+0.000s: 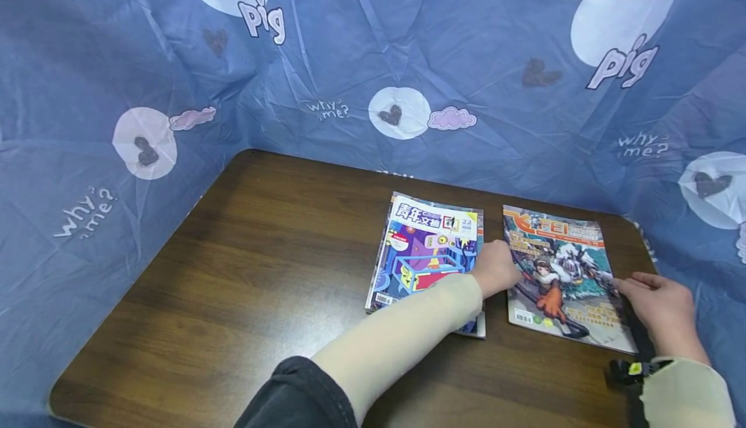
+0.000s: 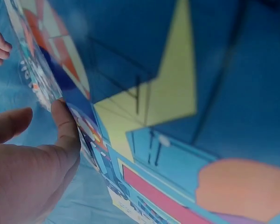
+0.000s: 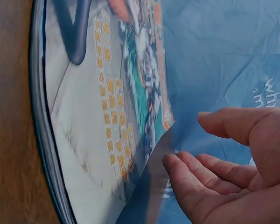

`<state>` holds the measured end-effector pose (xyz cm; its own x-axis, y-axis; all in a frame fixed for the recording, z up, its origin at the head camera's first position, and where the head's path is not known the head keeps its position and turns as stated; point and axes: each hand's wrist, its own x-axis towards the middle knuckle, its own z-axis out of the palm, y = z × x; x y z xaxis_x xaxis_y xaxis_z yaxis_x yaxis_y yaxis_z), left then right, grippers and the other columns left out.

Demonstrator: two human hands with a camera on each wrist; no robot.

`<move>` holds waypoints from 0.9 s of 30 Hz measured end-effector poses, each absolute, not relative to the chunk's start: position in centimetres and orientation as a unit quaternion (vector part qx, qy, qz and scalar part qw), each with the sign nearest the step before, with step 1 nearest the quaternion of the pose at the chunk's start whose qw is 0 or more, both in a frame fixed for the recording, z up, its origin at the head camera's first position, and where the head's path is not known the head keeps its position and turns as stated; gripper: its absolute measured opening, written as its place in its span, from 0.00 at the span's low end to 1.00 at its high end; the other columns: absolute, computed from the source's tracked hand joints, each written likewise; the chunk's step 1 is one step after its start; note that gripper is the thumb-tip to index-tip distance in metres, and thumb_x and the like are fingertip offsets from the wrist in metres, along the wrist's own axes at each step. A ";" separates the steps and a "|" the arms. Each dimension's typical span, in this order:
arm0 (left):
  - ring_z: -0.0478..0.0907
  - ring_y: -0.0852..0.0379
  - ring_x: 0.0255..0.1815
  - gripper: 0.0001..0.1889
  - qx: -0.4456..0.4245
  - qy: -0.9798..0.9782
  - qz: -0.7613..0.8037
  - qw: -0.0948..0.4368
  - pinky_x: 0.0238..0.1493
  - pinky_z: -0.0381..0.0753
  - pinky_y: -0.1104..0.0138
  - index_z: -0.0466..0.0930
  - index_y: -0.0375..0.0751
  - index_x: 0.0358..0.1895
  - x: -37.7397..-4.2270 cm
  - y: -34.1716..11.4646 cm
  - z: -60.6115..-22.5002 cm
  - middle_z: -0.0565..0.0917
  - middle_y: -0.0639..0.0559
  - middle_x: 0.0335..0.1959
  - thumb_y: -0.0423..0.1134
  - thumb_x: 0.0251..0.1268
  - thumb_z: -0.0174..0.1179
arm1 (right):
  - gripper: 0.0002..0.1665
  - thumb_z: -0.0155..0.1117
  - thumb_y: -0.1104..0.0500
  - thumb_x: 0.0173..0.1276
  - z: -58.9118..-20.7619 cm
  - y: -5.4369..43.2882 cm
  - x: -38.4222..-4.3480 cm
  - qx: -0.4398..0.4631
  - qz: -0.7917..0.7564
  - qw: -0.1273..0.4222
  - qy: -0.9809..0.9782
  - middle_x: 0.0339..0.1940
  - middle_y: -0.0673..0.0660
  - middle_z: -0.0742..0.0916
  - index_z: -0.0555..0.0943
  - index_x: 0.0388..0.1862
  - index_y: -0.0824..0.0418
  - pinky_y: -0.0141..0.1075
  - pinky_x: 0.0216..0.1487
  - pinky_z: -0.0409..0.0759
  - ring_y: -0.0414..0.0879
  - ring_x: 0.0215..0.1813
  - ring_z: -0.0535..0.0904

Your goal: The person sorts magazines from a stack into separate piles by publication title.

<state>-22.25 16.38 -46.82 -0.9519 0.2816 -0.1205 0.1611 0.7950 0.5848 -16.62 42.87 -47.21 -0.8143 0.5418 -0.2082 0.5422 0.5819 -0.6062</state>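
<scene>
Through the head view I find the FEI magazine (image 1: 559, 279) lying flat on the right part of the wooden surface (image 1: 233, 253), its cover upward and its top edge toward the blue printed cloth (image 1: 326, 59). To its left, with a narrow strip of wood between, I see a magazine pile (image 1: 428, 247); the copy on top has a colourful cover with a Chinese title, and the edges of what is below stick out a little.

The left hand (image 1: 497, 267) is at the left edge of the FEI magazine. In its wrist view the thumb stands apart from the forefinger, and I see nothing pinched in this grip; whether the fingertip really touches the paper, I cannot say surely. The right hand (image 1: 664, 311) is at the opposite edge. Its grip is also free: the right wrist view shows a gap between the thumb and the lightly bent fingers, with no paper inside.

I judge that the step in hand is to straighten or to place the FEI magazine, with one hand at each side. The next move, in my opinion, calls for light and equal pressure from both sides, so that the magazine becomes aligned and does not slide or bend, and the left forearm should not disturb the pile.
</scene>
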 end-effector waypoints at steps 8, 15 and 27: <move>0.73 0.57 0.22 0.09 0.111 0.923 0.351 0.114 0.20 0.73 0.69 0.77 0.42 0.24 -22.2 15.5 -46.3 0.77 0.52 0.22 0.34 0.55 0.69 | 0.43 0.64 0.46 0.72 -47.1 41.4 -16.6 0.301 -0.358 -0.023 0.884 0.63 0.72 0.78 0.67 0.72 0.76 0.34 0.37 0.75 0.64 0.62 0.77; 0.72 0.57 0.21 0.10 0.130 0.913 0.374 0.098 0.19 0.71 0.69 0.75 0.43 0.23 -21.9 14.8 -45.9 0.76 0.53 0.20 0.33 0.55 0.67 | 0.43 0.62 0.46 0.73 -46.6 39.6 -16.7 0.313 -0.388 -0.027 0.867 0.67 0.72 0.76 0.65 0.75 0.72 0.50 0.50 0.78 0.64 0.66 0.74; 0.65 0.61 0.16 0.05 0.157 0.880 0.444 0.057 0.19 0.68 0.71 0.79 0.36 0.31 -21.3 13.5 -45.5 0.67 0.56 0.16 0.32 0.60 0.67 | 0.41 0.63 0.46 0.73 -45.7 36.7 -16.7 0.292 -0.409 -0.043 0.864 0.67 0.67 0.78 0.66 0.77 0.66 0.50 0.54 0.78 0.62 0.65 0.76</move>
